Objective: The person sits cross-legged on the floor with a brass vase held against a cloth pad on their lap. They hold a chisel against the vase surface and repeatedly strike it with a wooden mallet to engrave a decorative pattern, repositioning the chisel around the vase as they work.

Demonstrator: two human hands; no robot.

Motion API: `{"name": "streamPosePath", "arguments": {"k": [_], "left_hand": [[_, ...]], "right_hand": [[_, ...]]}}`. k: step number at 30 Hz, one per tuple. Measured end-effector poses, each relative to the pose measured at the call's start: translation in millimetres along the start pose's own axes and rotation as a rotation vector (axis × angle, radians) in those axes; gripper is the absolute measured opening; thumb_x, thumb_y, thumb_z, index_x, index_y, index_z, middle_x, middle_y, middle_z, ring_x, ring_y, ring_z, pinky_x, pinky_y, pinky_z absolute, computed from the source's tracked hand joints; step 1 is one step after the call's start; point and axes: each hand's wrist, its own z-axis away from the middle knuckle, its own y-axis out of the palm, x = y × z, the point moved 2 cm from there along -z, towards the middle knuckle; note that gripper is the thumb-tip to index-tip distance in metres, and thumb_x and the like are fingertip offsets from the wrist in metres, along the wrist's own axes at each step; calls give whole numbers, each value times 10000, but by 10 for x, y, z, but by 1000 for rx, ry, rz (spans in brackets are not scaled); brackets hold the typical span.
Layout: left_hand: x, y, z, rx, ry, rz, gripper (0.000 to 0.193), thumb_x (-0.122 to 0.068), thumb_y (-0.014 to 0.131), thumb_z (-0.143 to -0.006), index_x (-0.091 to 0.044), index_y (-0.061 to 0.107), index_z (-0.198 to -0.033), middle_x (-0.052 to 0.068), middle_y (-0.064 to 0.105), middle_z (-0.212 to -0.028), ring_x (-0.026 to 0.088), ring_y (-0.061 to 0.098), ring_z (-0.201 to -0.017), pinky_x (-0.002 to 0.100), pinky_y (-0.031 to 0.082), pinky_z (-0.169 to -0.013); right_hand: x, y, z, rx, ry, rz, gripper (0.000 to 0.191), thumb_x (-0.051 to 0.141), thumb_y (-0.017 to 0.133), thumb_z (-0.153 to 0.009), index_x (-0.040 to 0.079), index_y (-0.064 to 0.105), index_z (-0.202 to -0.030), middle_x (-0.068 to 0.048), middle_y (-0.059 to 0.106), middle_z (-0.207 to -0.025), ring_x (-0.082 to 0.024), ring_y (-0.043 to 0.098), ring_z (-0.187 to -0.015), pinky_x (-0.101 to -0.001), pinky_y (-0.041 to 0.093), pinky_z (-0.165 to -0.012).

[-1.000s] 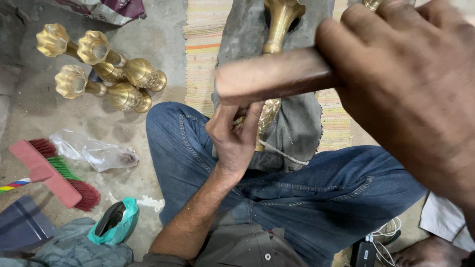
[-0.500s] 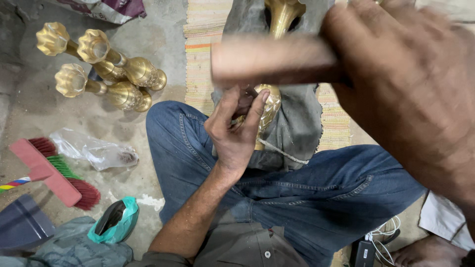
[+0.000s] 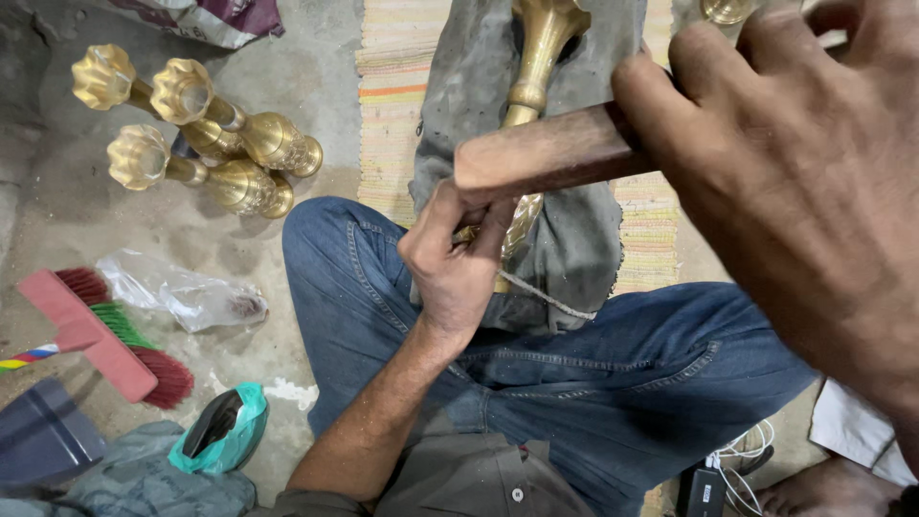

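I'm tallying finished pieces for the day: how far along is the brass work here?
Four brass stands lie together on the floor at the left, set aside. One brass piece is in hand: it rests on a grey cloth over the lap, the left hand pinching something small against it while the right hand holds a wooden handle above. What remains on it cannot be told.
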Motion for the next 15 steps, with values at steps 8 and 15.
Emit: {"name": "streamPosePath", "arguments": {"k": [8,15], "left_hand": [[-55,-13,-36,5,-5,-17,177,-43,773,-998,14,670,-1130,71,707,-934,114,718,-806,266,604,-685],[-51,6,-45,-4,-55,-5,170,-53,810,-969,-8,680,-1069,54,724,-905,106,738,-780,252,608,-676]], "right_hand": [[-26,-34,-17,-107,52,-217,199,161,767,-919,110,632,-1056,-47,662,-936,-224,696,-954,-406,527,-861],[-20,8,-26,-28,49,-195,232,190,753,-929,113,621,-1104,-46,656,-965,-227,688,-979,-408,508,-891]]}}
